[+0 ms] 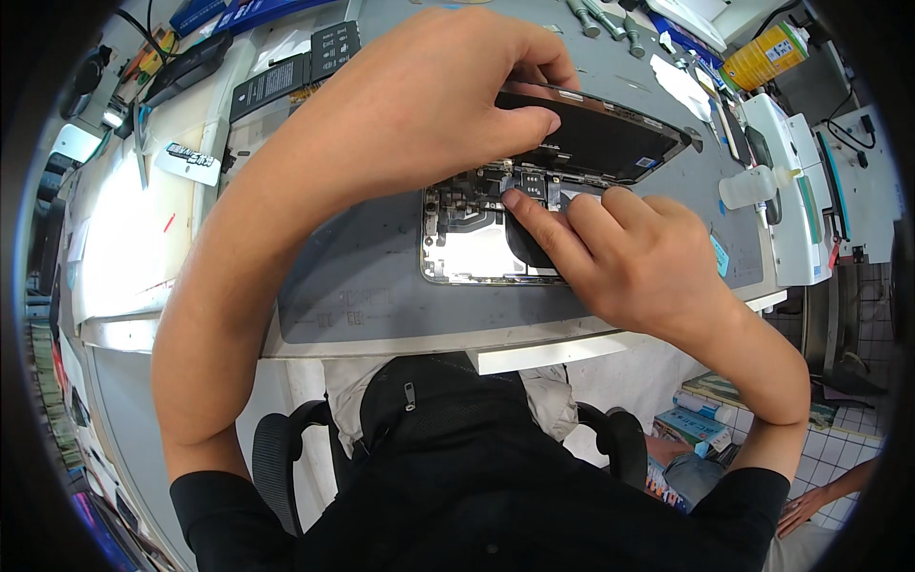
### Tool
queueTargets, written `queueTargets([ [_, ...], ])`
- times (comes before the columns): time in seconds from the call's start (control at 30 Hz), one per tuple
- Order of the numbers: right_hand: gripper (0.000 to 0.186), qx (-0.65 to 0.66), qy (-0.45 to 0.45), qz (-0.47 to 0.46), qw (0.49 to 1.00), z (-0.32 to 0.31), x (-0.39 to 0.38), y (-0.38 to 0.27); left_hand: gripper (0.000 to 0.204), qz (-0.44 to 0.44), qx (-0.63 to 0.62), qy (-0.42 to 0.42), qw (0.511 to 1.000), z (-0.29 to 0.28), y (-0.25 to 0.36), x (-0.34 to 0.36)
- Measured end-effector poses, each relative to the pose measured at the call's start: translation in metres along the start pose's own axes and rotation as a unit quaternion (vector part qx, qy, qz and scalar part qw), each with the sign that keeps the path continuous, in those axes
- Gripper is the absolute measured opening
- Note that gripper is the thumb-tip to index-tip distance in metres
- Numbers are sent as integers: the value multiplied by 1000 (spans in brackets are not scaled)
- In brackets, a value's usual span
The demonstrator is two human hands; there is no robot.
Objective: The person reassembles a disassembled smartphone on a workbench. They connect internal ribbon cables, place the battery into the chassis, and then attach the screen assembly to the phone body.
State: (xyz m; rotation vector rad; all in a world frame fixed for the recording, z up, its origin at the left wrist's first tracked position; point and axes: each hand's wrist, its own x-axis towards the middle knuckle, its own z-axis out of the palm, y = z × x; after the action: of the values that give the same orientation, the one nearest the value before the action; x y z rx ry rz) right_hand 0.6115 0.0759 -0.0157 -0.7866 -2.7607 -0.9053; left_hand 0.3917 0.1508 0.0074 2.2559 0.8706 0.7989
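My left hand (pixel 448 105) holds up a black screen panel (pixel 600 138) by its upper edge, thumb against its inner face. Beneath it lies an opened phone body (pixel 457 248) with exposed circuitry and a silver area, on a grey mat (pixel 353 286). My right hand (pixel 639 257) rests over the phone's right part, index fingertip touching the components near the middle. Its other fingers are curled, and what is under them, if anything, is hidden.
Dark batteries (pixel 276 86) lie behind my left arm; metal screwdrivers (pixel 591 14), a yellow can (pixel 764 55), a translucent bottle (pixel 748 191) and a white machine (pixel 796 210) stand behind or right. Another person's hand (pixel 801 510) shows at lower right, apart from mine.
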Motion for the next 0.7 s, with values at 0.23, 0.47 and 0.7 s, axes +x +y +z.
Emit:
queueTargets([
  [0.23,44,-31,-33,-34,998,-7,5,-1,20,-3,-3,-1,1000,0,0,0],
  [0.47,45,-43,-82,-68,993,-11,8,3,20,-3,-19,-2,1000,1,-2,1],
  [0.7,53,52,-61,-27,996,-9,4,6,21,-24,-35,-16,999,-3,-3,-1],
])
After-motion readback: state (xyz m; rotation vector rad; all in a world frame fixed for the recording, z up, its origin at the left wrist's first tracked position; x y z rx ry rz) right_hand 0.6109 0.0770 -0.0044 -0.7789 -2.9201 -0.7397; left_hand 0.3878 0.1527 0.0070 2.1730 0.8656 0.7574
